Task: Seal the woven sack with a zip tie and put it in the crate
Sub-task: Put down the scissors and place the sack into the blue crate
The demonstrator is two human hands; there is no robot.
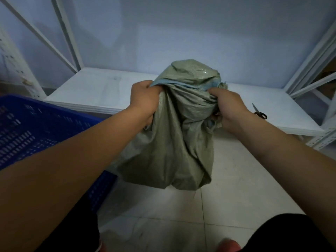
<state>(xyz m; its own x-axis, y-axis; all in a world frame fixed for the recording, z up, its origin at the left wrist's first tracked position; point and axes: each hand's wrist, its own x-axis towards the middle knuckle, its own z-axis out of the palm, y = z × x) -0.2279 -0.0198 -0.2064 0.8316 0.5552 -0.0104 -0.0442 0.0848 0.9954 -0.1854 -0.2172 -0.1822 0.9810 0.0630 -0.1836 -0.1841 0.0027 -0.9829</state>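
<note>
Sack [169,142] gripped by both hands, crate [36,124] left

A low white shelf board [101,91] is set against the wall. A pair of scissors [260,112] is laid near its right end. In front of the board a pale tiled floor [236,188] is seen, and a blue crate [36,128] is stood there by the board's left front corner.

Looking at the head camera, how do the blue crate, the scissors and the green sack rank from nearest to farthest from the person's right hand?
1. woven sack: the right hand itself grips its gathered top.
2. scissors: lying on the white shelf, just right of that hand.
3. blue crate: at the far left, beyond the sack.
</note>
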